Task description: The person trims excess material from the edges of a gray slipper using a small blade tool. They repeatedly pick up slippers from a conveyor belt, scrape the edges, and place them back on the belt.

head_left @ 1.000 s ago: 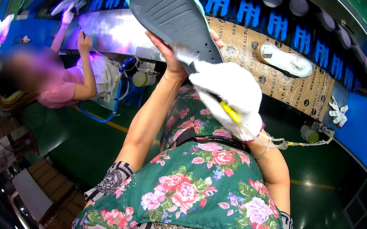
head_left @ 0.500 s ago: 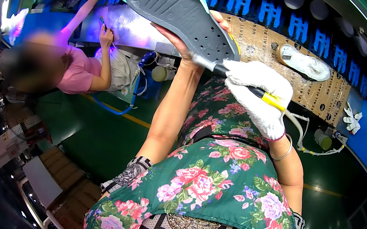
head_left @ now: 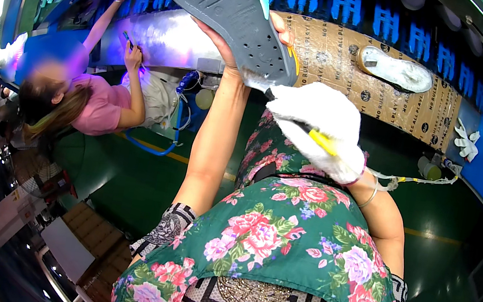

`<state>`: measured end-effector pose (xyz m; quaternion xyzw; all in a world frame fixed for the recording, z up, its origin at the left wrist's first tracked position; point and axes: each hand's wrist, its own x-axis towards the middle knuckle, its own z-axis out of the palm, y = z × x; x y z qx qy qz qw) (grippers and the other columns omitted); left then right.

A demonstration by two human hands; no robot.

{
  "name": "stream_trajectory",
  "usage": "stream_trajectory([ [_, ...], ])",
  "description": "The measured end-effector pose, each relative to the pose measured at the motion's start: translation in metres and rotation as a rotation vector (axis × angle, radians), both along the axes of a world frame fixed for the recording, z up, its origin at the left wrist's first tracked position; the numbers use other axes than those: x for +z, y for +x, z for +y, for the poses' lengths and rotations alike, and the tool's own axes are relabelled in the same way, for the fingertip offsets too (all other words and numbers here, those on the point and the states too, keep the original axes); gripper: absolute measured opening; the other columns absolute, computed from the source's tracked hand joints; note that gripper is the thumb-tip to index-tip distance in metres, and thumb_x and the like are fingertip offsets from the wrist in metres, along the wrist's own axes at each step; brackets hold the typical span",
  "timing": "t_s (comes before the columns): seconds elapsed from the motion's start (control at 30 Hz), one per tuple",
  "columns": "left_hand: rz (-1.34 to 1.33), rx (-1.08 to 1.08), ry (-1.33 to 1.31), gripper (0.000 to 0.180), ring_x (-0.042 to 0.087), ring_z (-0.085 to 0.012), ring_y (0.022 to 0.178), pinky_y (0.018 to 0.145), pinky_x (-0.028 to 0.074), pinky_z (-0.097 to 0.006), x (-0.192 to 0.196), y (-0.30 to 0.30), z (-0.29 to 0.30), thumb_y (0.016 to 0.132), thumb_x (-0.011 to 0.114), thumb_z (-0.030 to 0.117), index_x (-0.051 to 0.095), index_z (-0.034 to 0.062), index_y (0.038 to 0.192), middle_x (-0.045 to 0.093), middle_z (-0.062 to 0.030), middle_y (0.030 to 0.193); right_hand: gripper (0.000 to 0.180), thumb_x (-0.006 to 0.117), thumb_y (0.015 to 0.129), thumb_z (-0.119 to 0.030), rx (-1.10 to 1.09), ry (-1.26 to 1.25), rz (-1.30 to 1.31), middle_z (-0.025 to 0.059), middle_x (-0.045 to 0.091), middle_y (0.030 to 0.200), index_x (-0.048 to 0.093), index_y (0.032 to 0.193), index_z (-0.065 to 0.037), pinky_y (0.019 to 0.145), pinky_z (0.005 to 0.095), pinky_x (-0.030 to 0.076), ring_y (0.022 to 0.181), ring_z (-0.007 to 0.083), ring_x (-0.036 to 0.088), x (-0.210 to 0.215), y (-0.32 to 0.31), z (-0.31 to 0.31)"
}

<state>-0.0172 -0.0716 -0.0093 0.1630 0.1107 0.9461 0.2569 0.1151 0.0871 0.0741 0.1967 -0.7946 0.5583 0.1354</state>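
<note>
Sole gripped underneath by L hand, gloved R hand clutching yellow-handled tool at heel edge.

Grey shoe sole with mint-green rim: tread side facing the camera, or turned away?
Tread side faces the camera: the grey shoe sole with mint-green rim shows grooves and small holes, held up by the bare left hand.

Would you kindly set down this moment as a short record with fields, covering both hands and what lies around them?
left hand: bare left hand, raised, holds the shoe sole from beneath, grey tread facing the camera
right hand: right hand in a white glove, grips a yellow-handled tool at the sole's heel end
tool tip: hidden, contact cannot be told
bench: brown cardboard sheet with a white sole lying on it
nearby: co-worker in pink top at the left, hands at a metal surface
</note>
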Motion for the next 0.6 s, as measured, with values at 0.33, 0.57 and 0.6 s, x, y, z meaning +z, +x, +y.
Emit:
stream_trajectory([
  [0.33, 0.04, -0.214, -0.245, 0.127, 0.07, -0.036, 0.08, 0.071, 0.06, -0.047, -0.006, -0.007, -0.009, 0.066, 0.022, 0.103, 0.053, -0.0011, 0.131, 0.066, -0.0265, 0.099, 0.028, 0.078, 0.077, -0.005, 0.16, -0.101, -0.193, 0.0082, 0.075, 0.098, 0.076, 0.103, -0.013, 0.072, 0.0324, 0.055, 0.082, 0.0231, 0.07, 0.0, 0.001, 0.01],
  [0.57, 0.037, -0.303, -0.558, 0.107, 0.074, -0.0331, 0.081, 0.07, 0.065, -0.048, -0.018, -0.001, -0.015, 0.08, 0.034, 0.09, 0.052, 0.003, 0.139, 0.07, -0.0223, 0.103, 0.032, 0.077, 0.076, -0.007, 0.095, 0.265, 0.04, 0.006, 0.073, 0.097, 0.074, 0.107, -0.018, 0.07, 0.035, 0.054, 0.081, 0.0252, 0.068, 0.01, 0.0, 0.015],
  [0.6, 0.043, -0.33, -0.6, 0.102, 0.075, -0.0316, 0.082, 0.07, 0.065, -0.048, -0.014, -0.006, -0.016, 0.083, 0.036, 0.087, 0.053, 0.0022, 0.138, 0.07, -0.0216, 0.105, 0.036, 0.078, 0.075, -0.007, 0.138, 0.343, 0.023, 0.006, 0.074, 0.102, 0.074, 0.109, -0.019, 0.073, 0.0354, 0.055, 0.085, 0.0256, 0.069, 0.003, 0.004, 0.013],
])
